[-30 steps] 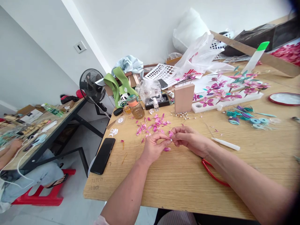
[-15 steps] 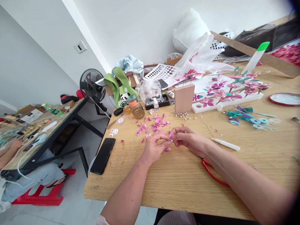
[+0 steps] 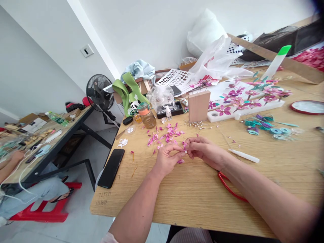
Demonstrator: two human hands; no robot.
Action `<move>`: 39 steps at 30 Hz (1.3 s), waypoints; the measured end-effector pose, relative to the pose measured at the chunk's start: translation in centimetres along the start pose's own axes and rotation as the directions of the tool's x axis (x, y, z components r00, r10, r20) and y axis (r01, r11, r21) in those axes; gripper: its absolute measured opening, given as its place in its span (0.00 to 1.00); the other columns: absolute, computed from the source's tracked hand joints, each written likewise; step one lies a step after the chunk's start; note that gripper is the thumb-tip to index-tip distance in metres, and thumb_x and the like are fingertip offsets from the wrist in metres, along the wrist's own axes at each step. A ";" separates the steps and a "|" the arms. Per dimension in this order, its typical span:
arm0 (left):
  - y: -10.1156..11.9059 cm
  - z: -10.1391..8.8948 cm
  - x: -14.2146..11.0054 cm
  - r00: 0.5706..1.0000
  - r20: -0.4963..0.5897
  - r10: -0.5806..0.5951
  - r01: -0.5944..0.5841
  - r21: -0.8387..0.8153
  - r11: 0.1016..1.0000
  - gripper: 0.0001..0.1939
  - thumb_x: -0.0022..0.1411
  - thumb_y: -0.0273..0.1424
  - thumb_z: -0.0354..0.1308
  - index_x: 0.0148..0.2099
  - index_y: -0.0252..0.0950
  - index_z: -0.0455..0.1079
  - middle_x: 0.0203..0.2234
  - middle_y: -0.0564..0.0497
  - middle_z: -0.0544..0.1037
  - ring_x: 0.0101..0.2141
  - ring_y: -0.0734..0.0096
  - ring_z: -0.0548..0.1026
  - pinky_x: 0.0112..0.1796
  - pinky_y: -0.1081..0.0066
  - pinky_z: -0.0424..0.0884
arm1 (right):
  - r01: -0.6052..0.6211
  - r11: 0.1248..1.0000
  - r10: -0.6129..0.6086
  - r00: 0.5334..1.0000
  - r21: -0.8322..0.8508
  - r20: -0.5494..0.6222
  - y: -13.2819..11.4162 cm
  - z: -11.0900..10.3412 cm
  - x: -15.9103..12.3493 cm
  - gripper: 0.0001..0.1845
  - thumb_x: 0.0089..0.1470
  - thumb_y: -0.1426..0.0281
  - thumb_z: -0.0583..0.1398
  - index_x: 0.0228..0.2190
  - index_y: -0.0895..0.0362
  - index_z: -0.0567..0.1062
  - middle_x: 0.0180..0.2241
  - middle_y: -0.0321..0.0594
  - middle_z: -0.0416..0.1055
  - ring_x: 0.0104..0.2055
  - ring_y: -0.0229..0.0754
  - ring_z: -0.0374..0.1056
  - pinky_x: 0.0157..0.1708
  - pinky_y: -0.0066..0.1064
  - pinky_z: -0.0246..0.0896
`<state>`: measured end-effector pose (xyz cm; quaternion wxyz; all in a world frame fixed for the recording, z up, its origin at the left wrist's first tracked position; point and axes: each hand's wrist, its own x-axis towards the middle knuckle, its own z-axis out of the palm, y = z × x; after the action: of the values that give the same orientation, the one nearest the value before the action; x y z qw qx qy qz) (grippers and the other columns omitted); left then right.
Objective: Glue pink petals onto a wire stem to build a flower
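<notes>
Over the wooden table point(image 3: 192, 199) my two hands meet fingertip to fingertip. My left hand point(image 3: 165, 158) is closed in a pinch at a tiny white bead point(image 3: 185, 152). Thumb and fingers of my right hand point(image 3: 206, 152) close around a pink petal point(image 3: 184, 145) right beside the bead; any wire or thread between them is too fine to make out. Just beyond lie scattered pink petals point(image 3: 170, 135), and one loose petal point(image 3: 180, 161) rests under my fingertips. Red-handled pliers or scissors point(image 3: 229, 189) lie partly hidden under my right forearm.
A black phone point(image 3: 111, 168) lies at left, a jar point(image 3: 147, 116) behind the petals. A wooden block point(image 3: 199, 106) and finished flowers on white foam point(image 3: 243, 113) stand at the back. A white pen-like tool point(image 3: 244, 155) lies rightward. Another person's arm point(image 3: 11, 165) rests on the left table.
My hands keep the same pinch with hardly any visible shift. At far left, the seated person's leg has moved slightly.
</notes>
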<state>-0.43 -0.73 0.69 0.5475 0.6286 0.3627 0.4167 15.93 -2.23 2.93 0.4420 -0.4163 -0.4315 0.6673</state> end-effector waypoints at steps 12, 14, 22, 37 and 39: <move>-0.3 -0.1 0.0 1.000 -0.003 0.017 -0.017 -0.038 0.999 0.08 0.49 0.33 0.66 0.30 0.35 0.75 0.30 0.49 0.75 0.33 0.71 0.73 0.30 0.73 0.75 | 0.019 0.993 -0.017 1.000 0.114 -0.018 0.2 -0.2 0.0 0.10 0.42 0.64 0.62 0.19 0.58 0.72 0.20 0.36 0.65 0.22 0.35 0.57 0.25 0.30 0.51; -0.3 -0.1 0.0 1.000 -0.003 0.013 -0.014 -0.046 0.999 0.08 0.49 0.33 0.66 0.30 0.35 0.75 0.30 0.49 0.75 0.33 0.70 0.74 0.31 0.71 0.75 | 0.023 0.994 -0.021 1.000 0.108 -0.019 0.2 -0.2 0.0 0.11 0.43 0.63 0.62 0.19 0.58 0.72 0.20 0.36 0.65 0.23 0.36 0.57 0.25 0.30 0.51; 0.0 0.0 0.0 1.000 -0.002 -0.027 0.026 -0.068 0.997 0.09 0.48 0.33 0.67 0.30 0.34 0.74 0.30 0.50 0.75 0.33 0.71 0.74 0.31 0.71 0.75 | 0.043 0.999 -0.043 0.999 0.000 0.006 0.4 -0.3 0.2 0.17 0.38 0.58 0.67 0.20 0.59 0.72 0.19 0.35 0.64 0.22 0.34 0.56 0.23 0.29 0.47; 0.1 0.0 0.0 0.998 -0.010 -0.061 0.059 -0.138 0.989 0.11 0.46 0.34 0.68 0.29 0.33 0.74 0.27 0.52 0.73 0.29 0.74 0.71 0.25 0.74 0.76 | 0.016 0.996 -0.018 1.000 0.082 0.024 0.2 -0.3 0.0 0.10 0.39 0.64 0.64 0.21 0.59 0.73 0.18 0.35 0.64 0.22 0.35 0.57 0.25 0.29 0.50; 0.1 0.0 0.1 0.999 -0.024 -0.043 0.040 -0.120 0.992 0.09 0.47 0.33 0.68 0.29 0.33 0.74 0.26 0.52 0.73 0.29 0.75 0.71 0.26 0.75 0.76 | 0.007 0.998 -0.008 1.000 0.064 0.024 0.2 -0.3 0.0 0.09 0.37 0.66 0.64 0.20 0.59 0.72 0.18 0.34 0.63 0.22 0.35 0.57 0.24 0.29 0.49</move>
<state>-0.41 -0.71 0.83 0.5878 0.5814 0.3572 0.4346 16.11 -2.19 2.69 0.4523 -0.3921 -0.4167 0.6841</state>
